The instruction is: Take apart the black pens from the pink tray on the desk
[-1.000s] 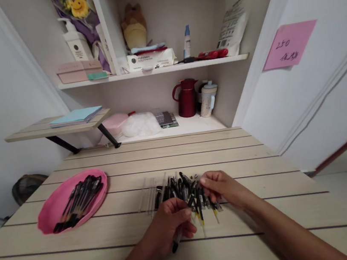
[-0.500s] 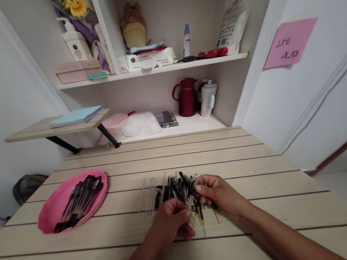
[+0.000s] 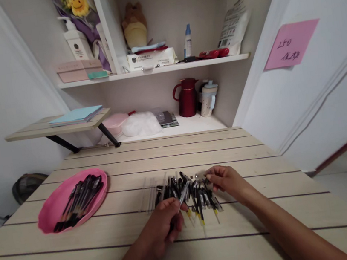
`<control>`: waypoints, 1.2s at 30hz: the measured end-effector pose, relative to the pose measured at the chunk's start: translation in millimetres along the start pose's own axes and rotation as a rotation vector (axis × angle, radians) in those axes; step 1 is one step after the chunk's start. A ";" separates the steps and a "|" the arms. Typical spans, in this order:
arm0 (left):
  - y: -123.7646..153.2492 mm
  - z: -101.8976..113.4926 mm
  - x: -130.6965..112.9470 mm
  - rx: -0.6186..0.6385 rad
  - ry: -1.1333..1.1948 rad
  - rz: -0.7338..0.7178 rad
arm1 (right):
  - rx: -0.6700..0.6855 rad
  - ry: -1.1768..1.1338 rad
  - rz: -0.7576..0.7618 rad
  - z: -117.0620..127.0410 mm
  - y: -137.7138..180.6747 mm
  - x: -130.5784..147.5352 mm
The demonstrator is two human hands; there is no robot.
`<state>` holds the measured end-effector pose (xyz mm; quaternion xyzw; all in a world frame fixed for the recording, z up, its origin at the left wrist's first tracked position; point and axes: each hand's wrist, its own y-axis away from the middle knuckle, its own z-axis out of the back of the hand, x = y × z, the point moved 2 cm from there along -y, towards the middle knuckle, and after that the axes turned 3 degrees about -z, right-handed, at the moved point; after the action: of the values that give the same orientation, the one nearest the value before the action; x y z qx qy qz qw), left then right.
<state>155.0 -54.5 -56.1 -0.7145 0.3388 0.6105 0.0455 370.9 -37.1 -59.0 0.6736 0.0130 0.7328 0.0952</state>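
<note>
A heap of loose pen parts (image 3: 190, 193), black caps, clear barrels and yellow-tipped refills, lies in the middle of the wooden table (image 3: 177, 155). My left hand (image 3: 165, 223) is closed around a clear pen barrel (image 3: 182, 194) that slants up to the right over the heap. My right hand (image 3: 226, 180) pinches a small part at the heap's upper right edge; I cannot make out what it is. A pink tray (image 3: 53, 207) at the left holds several assembled black pens (image 3: 81, 196).
A low wooden riser (image 3: 32, 132) with a blue notebook (image 3: 74, 116) stands at the back left. Shelves behind hold a red jug (image 3: 186, 98), a cup, bottles and boxes. A pink sticky note (image 3: 290, 44) hangs on the white door at the right.
My right hand has moved from the middle of the heap to its upper right edge. My left hand has shifted slightly down, and the clear barrel now sticks up from it.
</note>
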 end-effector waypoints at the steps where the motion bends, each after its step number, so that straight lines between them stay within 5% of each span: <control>1: -0.6 -0.4 0.0 -0.005 0.004 -0.016 | 0.022 0.044 -0.002 -3.9 0.4 -3.0; 6: -2.2 -0.8 2.9 0.004 0.024 -0.008 | 0.122 0.190 0.052 -27.6 7.2 -10.8; 10: -1.5 -1.3 3.2 -0.004 0.011 -0.010 | 0.072 0.253 0.127 -32.2 14.9 -1.7; 16: -3.1 -11.6 5.0 0.061 -0.045 -0.040 | 0.294 -0.141 -0.022 -44.9 25.5 6.1; 19: -3.0 -10.5 5.8 0.045 -0.090 -0.057 | 0.220 -0.297 -0.051 -44.1 23.9 4.8; 25: 6.4 1.5 -4.6 -0.277 -0.847 -0.381 | 0.137 -0.429 -0.038 -37.6 19.7 5.1; 28: 10.3 -1.2 -6.5 -0.327 -1.053 -0.482 | 0.153 -0.479 -0.043 -38.8 21.8 5.5; 30: 10.3 -2.9 -5.8 -0.286 -0.922 -0.443 | 0.155 -0.518 -0.058 -39.2 23.2 5.1; 36: 11.2 -5.3 -1.5 0.082 -0.076 0.040 | 0.203 -0.592 -0.110 -42.2 24.8 10.7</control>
<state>153.4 -65.0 -49.5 -0.6812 0.3758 0.6237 0.0751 325.2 -55.2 -48.8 0.8619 0.0942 0.4939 0.0663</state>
